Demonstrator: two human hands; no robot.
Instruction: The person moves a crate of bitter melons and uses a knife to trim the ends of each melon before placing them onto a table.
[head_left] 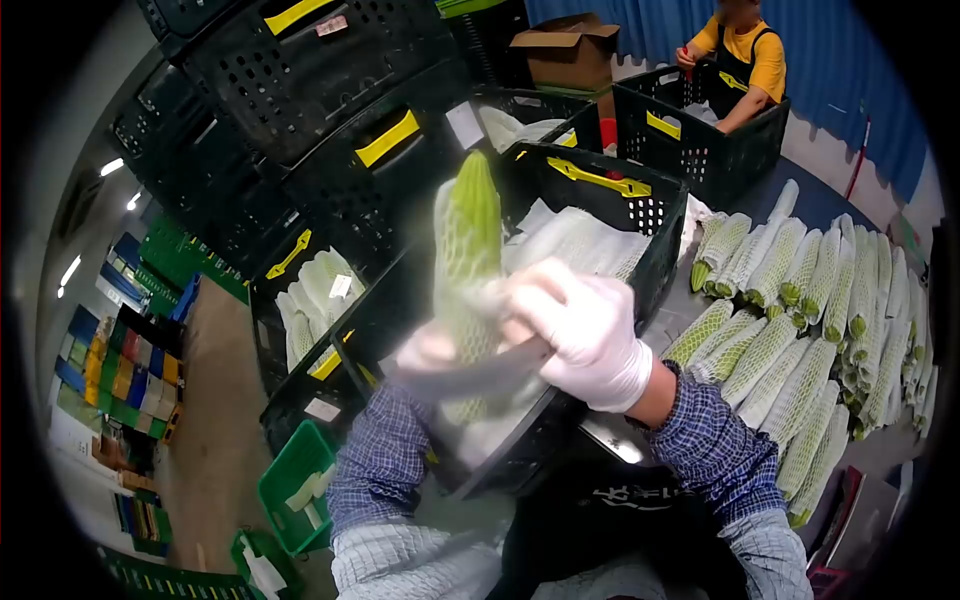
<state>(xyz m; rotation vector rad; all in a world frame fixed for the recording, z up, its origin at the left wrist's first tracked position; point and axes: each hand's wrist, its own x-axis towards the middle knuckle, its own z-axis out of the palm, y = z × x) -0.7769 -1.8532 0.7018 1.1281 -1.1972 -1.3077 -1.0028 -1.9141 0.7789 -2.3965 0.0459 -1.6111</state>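
A long green vegetable (475,215), partly covered by white foam netting, stands upright in front of me. My left hand (428,350), gloved in white and blurred, is wrapped round its lower part. The gloved right hand (585,335) has its fingers closed at the vegetable's right side, on the netting. A blurred grey strip, perhaps a blade, runs from below my right fingers across the vegetable. Behind my hands, a black crate (670,215) holds white wrapped pieces (580,243).
Netted vegetables (790,390) lie in rows at the right. Stacked black crates (290,80) rise at the upper left. Another crate (265,330) holds wrapped vegetables. A green bin (275,490) is at lower left. A person in yellow (768,65) reaches into a far crate (700,150).
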